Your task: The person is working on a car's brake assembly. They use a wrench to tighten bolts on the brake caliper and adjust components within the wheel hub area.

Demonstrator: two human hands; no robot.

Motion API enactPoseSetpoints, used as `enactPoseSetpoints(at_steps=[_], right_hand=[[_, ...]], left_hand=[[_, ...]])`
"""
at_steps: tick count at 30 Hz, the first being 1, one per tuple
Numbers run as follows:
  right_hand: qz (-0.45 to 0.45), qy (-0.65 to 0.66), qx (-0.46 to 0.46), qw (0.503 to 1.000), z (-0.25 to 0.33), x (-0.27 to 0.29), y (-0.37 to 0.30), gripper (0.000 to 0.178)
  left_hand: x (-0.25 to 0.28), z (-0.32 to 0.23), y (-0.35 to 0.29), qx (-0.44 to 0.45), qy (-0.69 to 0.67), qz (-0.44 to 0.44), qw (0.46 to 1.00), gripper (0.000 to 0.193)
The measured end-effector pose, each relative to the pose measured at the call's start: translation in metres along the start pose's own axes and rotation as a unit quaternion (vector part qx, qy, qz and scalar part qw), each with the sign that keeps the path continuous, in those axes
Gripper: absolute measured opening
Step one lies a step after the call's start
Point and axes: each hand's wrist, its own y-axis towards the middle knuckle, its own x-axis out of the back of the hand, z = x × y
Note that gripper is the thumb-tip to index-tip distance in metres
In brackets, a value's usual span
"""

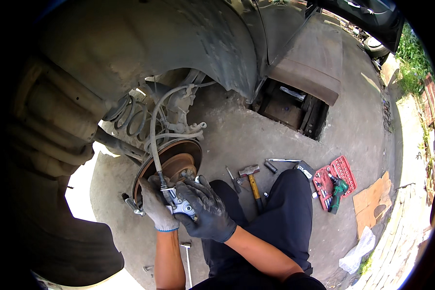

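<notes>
- From my seat at the feed, the far left is the dark wheel arch (174, 43), curving over the work; the spring (136, 118) shows beneath it.
- Next I see the bracket (133, 205) beside the disc's left edge, then the rusty disc (179, 162), beyond the hands and slightly to their left.
- The left hand (155, 205), in a pale glove, is curled against the caliper's left side. Its fingertips are hidden from me, so I cannot tell how firmly they press. Of the two hands it is the nearer to the disc, overlapping its lower edge in my view; whether they touch, I cannot tell.
- The hose (155, 152) drops past the disc's face to the caliper's upper end.
- The silver caliper (182, 206) lies between the hands, right of the left palm and left of the right one. Its long axis seems to slant from the hose end, upper left, down to the lower right. The disc lies up and a little left of it.
- The right hand (205, 208), gloved in black, pinches the caliper from the right, fingers bent over the top, thumb low.
- Farther right, on the ground, I make out the hammer (254, 189), the red case (344, 169) with the drill (340, 187) on it, then the cardboard (371, 197).
</notes>
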Motion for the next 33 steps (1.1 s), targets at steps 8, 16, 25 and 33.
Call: enactPoseSetpoints(at_steps=[8,16,25,33], right_hand=[[-0.084,0.036,0.003,0.996,-0.008,0.001,0.006,0.058],[-0.098,0.119,-0.05,0.987,-0.019,0.01,0.005,0.066],[0.025,0.145,-0.025,0.989,-0.043,0.04,0.021,0.064],[-0.02,0.146,-0.043,0.988,-0.041,0.026,0.019,0.061]], left_hand=[[-0.008,-0.001,0.008,0.058,-0.056,-0.017,0.997,0.06],[-0.031,0.005,0.013,0.004,0.038,-0.078,0.996,0.058],[-0.058,0.008,0.006,-0.01,-0.008,-0.172,0.985,0.052],[-0.049,0.007,0.013,0.021,0.007,-0.193,0.981,0.05]])
